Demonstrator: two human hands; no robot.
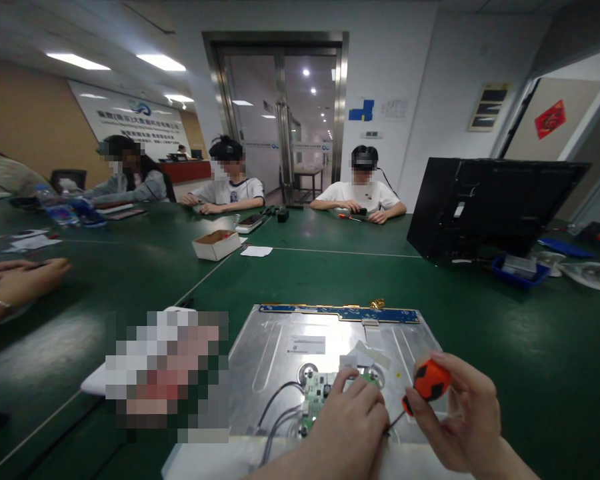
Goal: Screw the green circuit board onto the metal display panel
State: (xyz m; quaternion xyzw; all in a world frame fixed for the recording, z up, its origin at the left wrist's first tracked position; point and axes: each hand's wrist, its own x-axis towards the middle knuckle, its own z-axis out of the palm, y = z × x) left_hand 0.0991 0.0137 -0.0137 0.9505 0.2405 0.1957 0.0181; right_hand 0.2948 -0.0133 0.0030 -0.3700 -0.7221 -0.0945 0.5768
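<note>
A silver metal panel (275, 347) lies in front of me, with a blue circuit strip (320, 311) along its far edge. On it sits a green circuit board (316, 387) with dark cables at its left side. My left hand (353, 417) rests over the board's right part, its fingers bent and pressed together; what they hold, if anything, is hidden. To the right, my right hand (467, 413) grips an orange-and-black screwdriver (433, 379) between thumb and fingers. The screwdriver's shaft slants down left toward the panel, beside my left hand; its tip is hard to make out.
A pixelated patch covers something left of the panel. Farther off are a small box (217, 245), white paper (257, 251), a black monitor (495, 210) and a blue tray (520, 272). Several people sit around the green table (330, 273); another person's hands (25, 283) are at left.
</note>
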